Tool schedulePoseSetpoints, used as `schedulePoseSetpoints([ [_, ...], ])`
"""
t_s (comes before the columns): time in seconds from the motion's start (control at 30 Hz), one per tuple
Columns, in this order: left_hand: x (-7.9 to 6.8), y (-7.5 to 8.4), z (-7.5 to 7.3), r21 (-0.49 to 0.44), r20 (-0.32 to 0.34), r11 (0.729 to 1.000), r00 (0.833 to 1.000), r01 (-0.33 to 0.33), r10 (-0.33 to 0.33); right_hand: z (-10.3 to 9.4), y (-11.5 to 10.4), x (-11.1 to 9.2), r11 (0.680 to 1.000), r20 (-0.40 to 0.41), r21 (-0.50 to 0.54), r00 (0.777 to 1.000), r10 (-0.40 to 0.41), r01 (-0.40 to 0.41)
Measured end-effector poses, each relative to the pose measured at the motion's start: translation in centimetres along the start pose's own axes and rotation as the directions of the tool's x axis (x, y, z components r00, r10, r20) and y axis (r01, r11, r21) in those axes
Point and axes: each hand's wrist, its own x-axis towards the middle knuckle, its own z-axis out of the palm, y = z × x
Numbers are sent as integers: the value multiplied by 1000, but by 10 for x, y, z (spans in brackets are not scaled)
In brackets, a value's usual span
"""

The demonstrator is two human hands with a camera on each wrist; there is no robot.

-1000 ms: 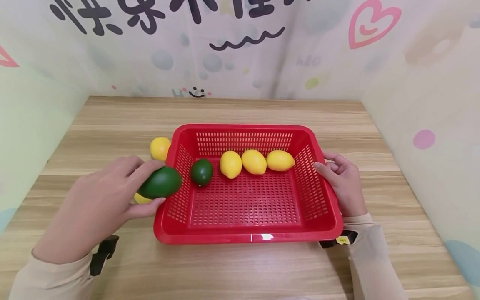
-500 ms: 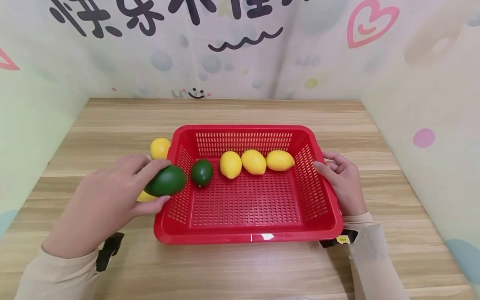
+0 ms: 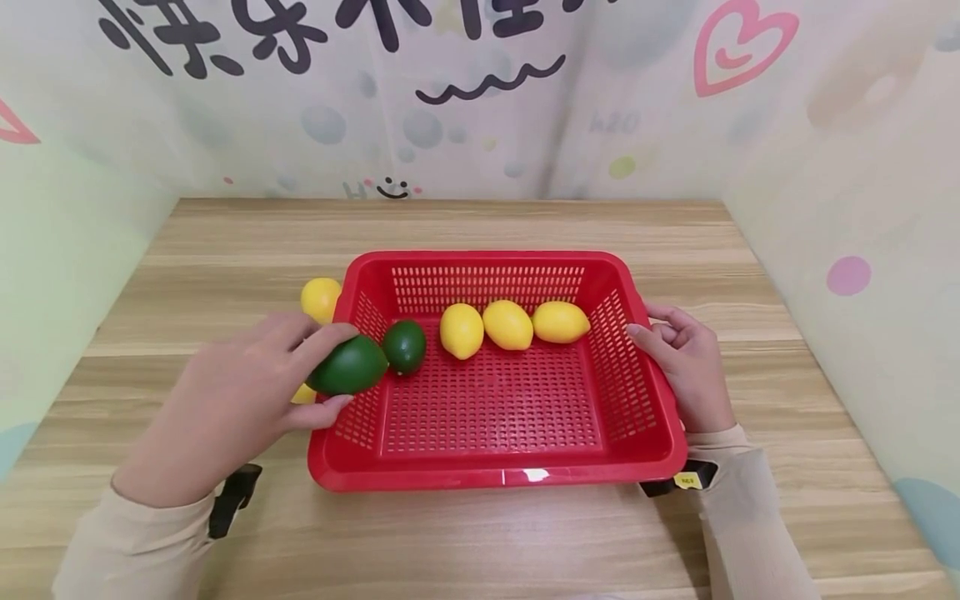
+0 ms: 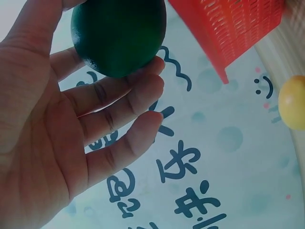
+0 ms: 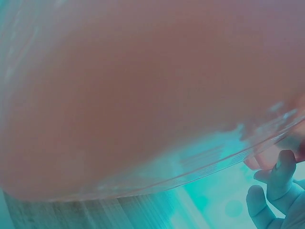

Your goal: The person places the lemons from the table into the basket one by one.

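Observation:
In the head view my left hand (image 3: 243,392) pinches a dark green avocado (image 3: 348,365) between thumb and fingers, over the left rim of a red plastic basket (image 3: 502,477). The left wrist view has the avocado (image 4: 119,36) at the top, with the other fingers (image 4: 126,143) spread below it. My right hand (image 3: 688,367) grips the basket's right rim, thumb on the edge. Inside the basket lie another avocado (image 3: 404,347) and three yellow lemons, the left lemon (image 3: 461,331), middle lemon (image 3: 508,325) and right lemon (image 3: 561,322). Blurred red fills most of the right wrist view.
On the wooden table (image 3: 480,542), left of the basket, sits a yellow fruit (image 3: 320,298). Another yellow fruit (image 3: 303,394) is mostly hidden behind my left hand. A printed wall cloth (image 3: 480,150) stands behind the table.
My left hand has moved right with the avocado, from beside the basket's left rim to over it. The right hand and basket have stayed nearly still.

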Motion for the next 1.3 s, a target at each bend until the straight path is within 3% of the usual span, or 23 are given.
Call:
schedulePoseSetpoints([
  [0.67,9,1,6,-26,93,999,995,36,-34,-1,1,0,1000,8,-8,1000,-9,9],
  [1.17,18,8,4,-40,115,999,993,20,-16,0,2,-1,1000,8,-2,1000,4,-4],
  [1.3,21,9,6,-45,150,999,988,29,-21,0,-1,0,1000,1,-2,1000,-2,2],
])
